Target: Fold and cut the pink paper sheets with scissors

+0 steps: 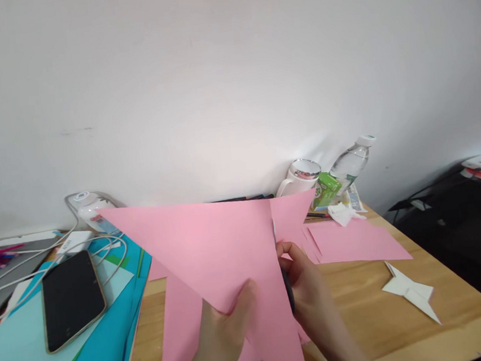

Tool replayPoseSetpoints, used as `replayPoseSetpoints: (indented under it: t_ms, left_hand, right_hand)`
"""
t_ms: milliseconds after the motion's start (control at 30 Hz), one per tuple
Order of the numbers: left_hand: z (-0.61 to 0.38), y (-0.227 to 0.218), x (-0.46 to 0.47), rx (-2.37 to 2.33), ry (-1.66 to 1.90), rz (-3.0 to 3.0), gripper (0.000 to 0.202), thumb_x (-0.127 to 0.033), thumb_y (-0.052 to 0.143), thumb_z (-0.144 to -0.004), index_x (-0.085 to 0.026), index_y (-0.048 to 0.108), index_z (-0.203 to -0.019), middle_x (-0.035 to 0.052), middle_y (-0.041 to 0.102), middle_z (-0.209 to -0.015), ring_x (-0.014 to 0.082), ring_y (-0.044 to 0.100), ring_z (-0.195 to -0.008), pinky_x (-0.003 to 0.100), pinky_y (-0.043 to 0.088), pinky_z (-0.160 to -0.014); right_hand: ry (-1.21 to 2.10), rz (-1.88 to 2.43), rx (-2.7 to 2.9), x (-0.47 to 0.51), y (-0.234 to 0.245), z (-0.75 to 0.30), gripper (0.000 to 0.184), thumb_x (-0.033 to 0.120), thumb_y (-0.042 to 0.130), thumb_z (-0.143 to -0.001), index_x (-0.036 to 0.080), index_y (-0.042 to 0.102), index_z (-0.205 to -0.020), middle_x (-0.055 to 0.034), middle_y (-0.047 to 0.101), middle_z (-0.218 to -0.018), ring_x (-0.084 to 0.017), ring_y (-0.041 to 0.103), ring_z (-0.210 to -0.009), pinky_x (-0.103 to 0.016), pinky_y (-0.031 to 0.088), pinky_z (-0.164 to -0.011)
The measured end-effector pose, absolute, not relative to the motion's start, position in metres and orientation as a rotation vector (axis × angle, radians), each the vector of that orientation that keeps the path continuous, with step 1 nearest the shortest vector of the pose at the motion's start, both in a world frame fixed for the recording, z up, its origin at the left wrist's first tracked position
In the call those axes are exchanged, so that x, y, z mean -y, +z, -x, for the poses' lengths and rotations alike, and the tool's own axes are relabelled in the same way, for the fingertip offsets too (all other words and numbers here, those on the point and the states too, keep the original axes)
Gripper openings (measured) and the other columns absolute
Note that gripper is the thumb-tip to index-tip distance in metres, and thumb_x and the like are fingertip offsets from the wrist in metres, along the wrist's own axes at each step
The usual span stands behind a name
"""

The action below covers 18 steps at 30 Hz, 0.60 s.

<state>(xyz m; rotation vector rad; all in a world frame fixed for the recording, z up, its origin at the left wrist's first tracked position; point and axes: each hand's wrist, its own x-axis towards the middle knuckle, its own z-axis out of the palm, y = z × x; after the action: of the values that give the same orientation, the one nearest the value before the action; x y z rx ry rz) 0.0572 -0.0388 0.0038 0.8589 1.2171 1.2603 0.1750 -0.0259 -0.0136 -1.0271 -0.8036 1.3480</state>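
Note:
A large pink paper sheet (pixel 204 246) is held up above the wooden table (pixel 362 299). My left hand (pixel 221 335) pinches its lower part, thumb on the front. My right hand (pixel 306 293) is closed round dark-handled scissors (pixel 288 292) at a cut running up the sheet's right side. Part of the scissors is hidden behind the paper.
More pink paper (pixel 357 240) lies flat at the right, with a white folded paper shape (pixel 413 294) near it. A phone (pixel 71 299) rests on blue and green sheets (pixel 111 335) among white cables. A mug (pixel 302 175), green carton (pixel 326 189) and water bottle (pixel 352 164) stand by the wall.

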Motion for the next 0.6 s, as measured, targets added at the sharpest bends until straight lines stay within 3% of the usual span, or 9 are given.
replayPoseSetpoints:
  t_ms: [600]
  left_hand:
    - [-0.0570,-0.0032,0.0402,-1.111,1.215,-0.746,0.051,-0.046,0.076,-0.061,-0.018,0.068,-0.102,0.0070,0.073,-0.090,0.0224,0.067,-0.087,0.028,0.055,-0.073]
  right_hand:
    - [1.321,0.946,0.844,0.0232,-0.0107,-0.1818,0.047,0.015,0.084,-0.054,0.023,0.043,-0.076,0.0085,0.056,-0.059,-0.006,0.045,-0.050,-0.014,0.037,-0.043]
